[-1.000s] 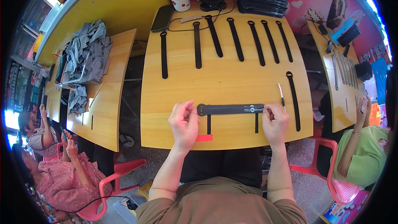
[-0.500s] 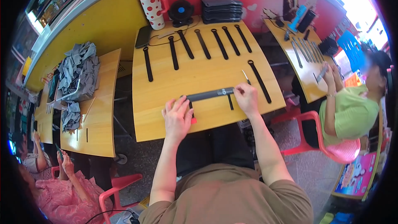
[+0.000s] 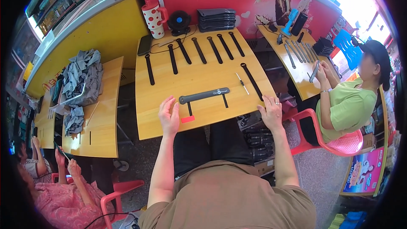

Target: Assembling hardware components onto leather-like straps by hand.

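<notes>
A dark grey flat strap (image 3: 197, 96) with a rounded left end lies crosswise on the wooden table before me. Two thin black strips extend from its near edge, the left one ending by a red tag (image 3: 188, 119). My left hand (image 3: 169, 116) is empty beside the strap's left end, thumb apart from the fingers. At the table's right edge, my right hand (image 3: 272, 110) has its fingers by the near end of a long black strap (image 3: 251, 79); its thumb stands apart, and any contact is unclear. A thin pen-like tool (image 3: 242, 84) lies left of that strap.
Several black looped straps (image 3: 198, 51) lie in a row farther back. Behind them stand a dotted tumbler (image 3: 152, 19), a small fan (image 3: 179, 22) and stacked black pouches (image 3: 216, 19). Grey cloth pieces (image 3: 82, 76) fill a basket at left. Co-workers sit on both sides.
Both hands have let go of the grey strap, which now lies on the table. My right hand has moved right to the long black strap; my left has drawn slightly left.
</notes>
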### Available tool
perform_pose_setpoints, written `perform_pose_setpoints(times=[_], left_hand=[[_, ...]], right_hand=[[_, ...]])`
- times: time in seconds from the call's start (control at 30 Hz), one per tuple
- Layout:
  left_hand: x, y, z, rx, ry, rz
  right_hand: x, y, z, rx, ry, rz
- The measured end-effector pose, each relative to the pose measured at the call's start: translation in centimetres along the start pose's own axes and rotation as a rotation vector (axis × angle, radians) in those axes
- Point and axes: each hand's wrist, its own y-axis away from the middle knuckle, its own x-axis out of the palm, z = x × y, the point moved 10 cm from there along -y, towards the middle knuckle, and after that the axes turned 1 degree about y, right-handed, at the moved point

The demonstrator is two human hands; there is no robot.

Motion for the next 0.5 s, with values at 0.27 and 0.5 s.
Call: perform_pose_setpoints(times=[0.27, 0.5], left_hand=[[0.0, -0.1, -0.1, -0.003, -0.018, -0.001], [0.1, -0.3, -0.3, 0.006, -0.01, -0.011]], right_hand=[[-0.4, 1.3, 1.6, -0.099, 0.146, 0.04], [0.1, 1.7, 1.7, -0.117, 0.199, -0.029]])
